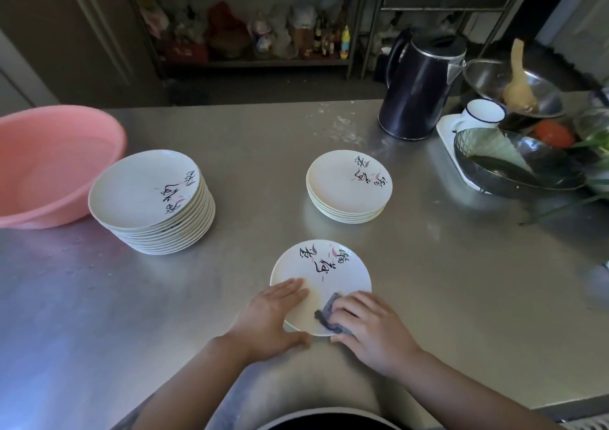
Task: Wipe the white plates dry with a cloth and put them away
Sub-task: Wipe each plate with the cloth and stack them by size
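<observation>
We have 1 plate (321,274) lying flat on the surface (428,281) just ahead of us, between both hands. Our left hand (275,314) lies with straight fingers on its left rim, steadying it. Our right hand (369,324) curls over a grey cloth (326,316), pressing it on the near edge. The shorter stack (349,185), likely the dried one, sits beyond and slightly right, nearer our right hand, with bare surface between. The taller stack (151,198) waits far left beside the pink basin (49,162).
</observation>
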### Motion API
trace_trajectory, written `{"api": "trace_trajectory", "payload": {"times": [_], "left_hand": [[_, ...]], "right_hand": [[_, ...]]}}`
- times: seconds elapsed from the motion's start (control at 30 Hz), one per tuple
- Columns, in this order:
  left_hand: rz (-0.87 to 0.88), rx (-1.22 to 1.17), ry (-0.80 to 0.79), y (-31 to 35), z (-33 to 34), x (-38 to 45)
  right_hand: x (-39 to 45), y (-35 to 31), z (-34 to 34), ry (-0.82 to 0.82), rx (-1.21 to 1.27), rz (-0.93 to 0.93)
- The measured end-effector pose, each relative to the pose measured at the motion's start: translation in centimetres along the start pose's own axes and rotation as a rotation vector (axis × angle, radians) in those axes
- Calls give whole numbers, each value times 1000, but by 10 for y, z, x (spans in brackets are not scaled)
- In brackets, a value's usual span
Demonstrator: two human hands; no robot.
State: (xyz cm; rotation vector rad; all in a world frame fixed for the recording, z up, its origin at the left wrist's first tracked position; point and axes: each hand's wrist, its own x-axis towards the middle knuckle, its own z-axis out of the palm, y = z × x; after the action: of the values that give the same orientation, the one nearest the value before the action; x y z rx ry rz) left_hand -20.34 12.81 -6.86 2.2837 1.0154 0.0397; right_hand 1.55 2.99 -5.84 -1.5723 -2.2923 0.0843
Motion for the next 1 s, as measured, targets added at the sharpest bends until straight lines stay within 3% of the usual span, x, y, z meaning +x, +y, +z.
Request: {"api": "trace_trajectory", "payload": {"times": [0.1,0.23,0.47,0.63,0.8,1.0], "left_hand": [[-23,-60,-14,1,-10,-3],[-15,-204,81,14,-38,-8],[-26,-632,483,52,-101,-6],[34,-952,757,49,-126,-11],[61,-1111,747,55,-122,-13],[89,-1225,786,67,-125,-14]], "right_hand": [[8,0,-15,48,26,-4],[34,-1,-43,106,92,9],[84,-5,-96,153,542,193],[106,-16,-145,302,918,332],[121,-20,-165,385,1283,482],[121,-20,-162,436,1414,579]]}}
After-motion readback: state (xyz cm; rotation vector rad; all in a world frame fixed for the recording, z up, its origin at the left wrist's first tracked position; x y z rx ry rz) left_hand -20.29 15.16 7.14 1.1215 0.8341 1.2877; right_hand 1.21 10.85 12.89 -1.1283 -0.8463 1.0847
